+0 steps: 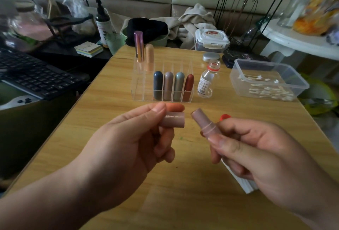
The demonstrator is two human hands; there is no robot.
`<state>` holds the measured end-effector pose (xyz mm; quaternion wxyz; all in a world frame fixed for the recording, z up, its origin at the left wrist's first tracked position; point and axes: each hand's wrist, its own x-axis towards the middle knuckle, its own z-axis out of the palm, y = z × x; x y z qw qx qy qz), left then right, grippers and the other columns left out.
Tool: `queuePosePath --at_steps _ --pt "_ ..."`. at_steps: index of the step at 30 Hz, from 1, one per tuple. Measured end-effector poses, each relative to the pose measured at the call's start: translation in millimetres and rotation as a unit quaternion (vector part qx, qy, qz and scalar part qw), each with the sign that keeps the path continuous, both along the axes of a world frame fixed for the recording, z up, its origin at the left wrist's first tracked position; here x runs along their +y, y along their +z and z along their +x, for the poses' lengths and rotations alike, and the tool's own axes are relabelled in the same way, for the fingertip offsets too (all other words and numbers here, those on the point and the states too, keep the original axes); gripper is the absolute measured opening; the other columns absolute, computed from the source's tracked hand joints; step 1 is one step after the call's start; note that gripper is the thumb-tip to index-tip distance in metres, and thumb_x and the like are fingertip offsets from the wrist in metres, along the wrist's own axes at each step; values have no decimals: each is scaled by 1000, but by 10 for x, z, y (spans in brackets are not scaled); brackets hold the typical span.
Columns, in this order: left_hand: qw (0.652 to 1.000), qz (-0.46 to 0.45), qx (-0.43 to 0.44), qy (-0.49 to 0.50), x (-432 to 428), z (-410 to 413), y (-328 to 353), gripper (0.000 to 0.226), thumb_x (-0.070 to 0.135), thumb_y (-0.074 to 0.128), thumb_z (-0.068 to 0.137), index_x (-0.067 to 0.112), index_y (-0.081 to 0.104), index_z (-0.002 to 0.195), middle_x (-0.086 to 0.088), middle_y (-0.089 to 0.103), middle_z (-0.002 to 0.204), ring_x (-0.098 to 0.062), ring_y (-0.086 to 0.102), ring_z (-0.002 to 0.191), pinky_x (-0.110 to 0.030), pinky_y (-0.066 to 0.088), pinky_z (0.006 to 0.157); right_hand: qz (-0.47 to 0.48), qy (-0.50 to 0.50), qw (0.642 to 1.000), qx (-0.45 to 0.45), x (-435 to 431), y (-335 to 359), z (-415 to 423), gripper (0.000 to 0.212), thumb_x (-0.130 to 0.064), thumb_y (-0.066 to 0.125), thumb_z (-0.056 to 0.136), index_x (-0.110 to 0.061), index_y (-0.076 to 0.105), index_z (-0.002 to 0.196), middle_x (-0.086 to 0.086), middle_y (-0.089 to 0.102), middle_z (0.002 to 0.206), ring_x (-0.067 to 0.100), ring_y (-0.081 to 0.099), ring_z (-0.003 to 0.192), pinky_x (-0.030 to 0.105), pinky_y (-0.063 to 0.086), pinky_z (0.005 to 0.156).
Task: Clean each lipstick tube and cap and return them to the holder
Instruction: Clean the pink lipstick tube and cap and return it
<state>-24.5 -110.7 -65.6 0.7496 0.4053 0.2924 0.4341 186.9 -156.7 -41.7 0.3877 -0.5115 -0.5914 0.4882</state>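
Note:
My left hand (128,143) pinches a mauve lipstick cap (174,121) between thumb and fingers, its open end facing right. My right hand (256,154) grips the matching mauve lipstick tube (205,124), tilted with its tip toward the cap; a small gap separates the two. Behind them stands the clear acrylic holder (141,90). Its front row has dark blue, mauve, grey-green and red lipsticks (173,86). A metallic pink tube (138,46) and a tan one (149,56) stand in its back row. An orange lipstick (175,107) lies on the table behind the cap.
A small glass bottle (207,79) stands uncapped right of the holder, and its red cap (224,117) lies near my right hand. A clear plastic box of cotton swabs (266,81) is at right. White tissues (238,180) lie under my right hand. A keyboard (36,77) lies beyond the table's left edge.

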Motion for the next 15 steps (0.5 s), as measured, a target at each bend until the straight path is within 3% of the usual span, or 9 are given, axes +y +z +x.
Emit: queuePosePath --at_steps 4,6,9,15 --pt "1000 7 19 -4 -45 9 21 35 30 57 91 3 74 103 -14 51 75 -15 42 54 -30 44 53 2 52 999 -10 -32 31 -41 15 -32 67 82 -20 73 75 -6 63 59 -2 54 52 7 39 51" --pt "999 14 36 -16 -64 12 28 37 32 56 91 2 74 101 -9 53 68 -16 40 54 -30 44 53 11 55 998 -41 -44 30 -43 14 -36 68 80 -23 74 79 -1 67 66 5 59 57 14 44 52" --pt "998 7 49 -28 -76 38 43 37 31 55 93 -1 74 98 -6 52 58 -17 40 51 -30 43 52 43 41 993 -102 -49 8 -26 20 -42 70 78 -26 74 89 3 69 76 22 65 73 35 52 66" --pt "995 -58 -11 -74 -31 67 10 40 29 56 90 -4 72 105 -9 47 57 -19 41 52 -31 45 53 116 22 982 -150 -33 3 -68 18 -45 71 81 -32 74 93 1 62 89 21 61 78 46 52 69"
